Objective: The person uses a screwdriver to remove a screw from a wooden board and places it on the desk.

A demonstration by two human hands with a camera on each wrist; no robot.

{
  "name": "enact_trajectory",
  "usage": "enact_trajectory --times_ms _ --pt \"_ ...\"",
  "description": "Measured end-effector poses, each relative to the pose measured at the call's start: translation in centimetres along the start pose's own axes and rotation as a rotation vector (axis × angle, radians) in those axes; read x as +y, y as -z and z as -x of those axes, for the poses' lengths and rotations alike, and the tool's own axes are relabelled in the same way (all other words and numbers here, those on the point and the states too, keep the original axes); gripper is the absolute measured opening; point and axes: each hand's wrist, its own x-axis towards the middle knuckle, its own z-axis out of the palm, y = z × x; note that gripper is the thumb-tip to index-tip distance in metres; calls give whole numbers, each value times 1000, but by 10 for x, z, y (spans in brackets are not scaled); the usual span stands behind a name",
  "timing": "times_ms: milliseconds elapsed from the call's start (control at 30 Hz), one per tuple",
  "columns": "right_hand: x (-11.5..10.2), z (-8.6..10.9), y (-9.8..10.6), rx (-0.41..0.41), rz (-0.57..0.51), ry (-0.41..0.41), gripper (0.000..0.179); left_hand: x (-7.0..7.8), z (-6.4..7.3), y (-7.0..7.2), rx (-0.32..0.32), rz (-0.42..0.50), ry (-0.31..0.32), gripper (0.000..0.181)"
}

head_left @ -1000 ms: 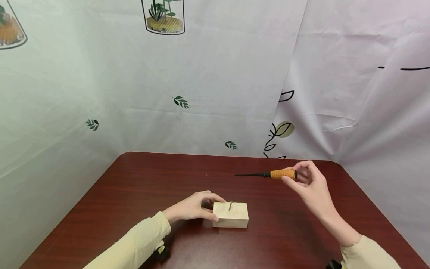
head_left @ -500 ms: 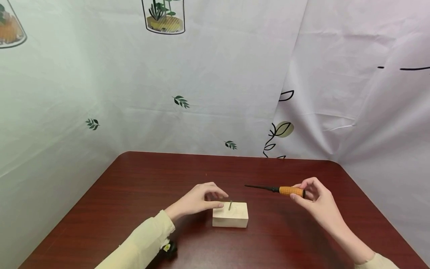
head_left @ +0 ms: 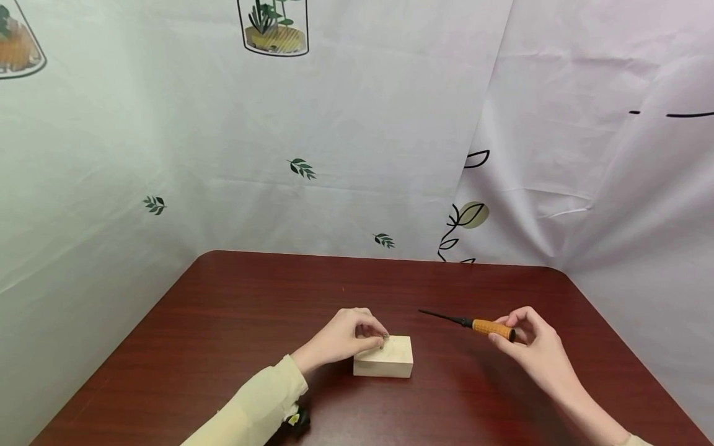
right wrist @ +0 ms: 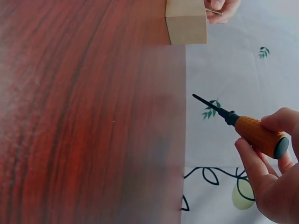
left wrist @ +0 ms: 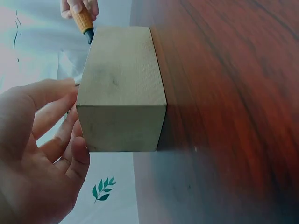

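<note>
A pale wooden block (head_left: pixel 385 367) lies on the table, with a thin metal screw (right wrist: pixel 214 12) standing up out of its top face. My left hand (head_left: pixel 344 336) reaches over the block from the left and pinches the screw between thumb and fingertips, which hide most of it in the head view. To the right, my right hand (head_left: pixel 535 347) holds a screwdriver (head_left: pixel 491 328) by its orange handle, in the air. The dark shaft points left toward the block, its tip apart from the screw. In the right wrist view the handle (right wrist: pixel 257 135) sits between thumb and fingers.
The dark red wooden table (head_left: pixel 268 291) has rounded far corners. Behind it and at both sides hangs a pale cloth (head_left: pixel 357 124) printed with leaves and jars. A black wrist device (head_left: pixel 295 424) shows below the left sleeve.
My left hand has let go of the block's left end, risen over its top and taken hold of the screw. My right hand has moved down and right with the screwdriver, whose tip now tilts up.
</note>
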Motion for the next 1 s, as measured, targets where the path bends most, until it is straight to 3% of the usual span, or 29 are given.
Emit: enact_trajectory --times_ms 433,633,1000 --pt "6 4 0 13 65 -8 35 1 -2 -2 23 118 70 5" --pt "9 5 -2 11 81 -8 34 1 -3 0 29 134 69 5" --pt "8 8 -1 2 239 20 35 2 -3 2 21 168 87 5"
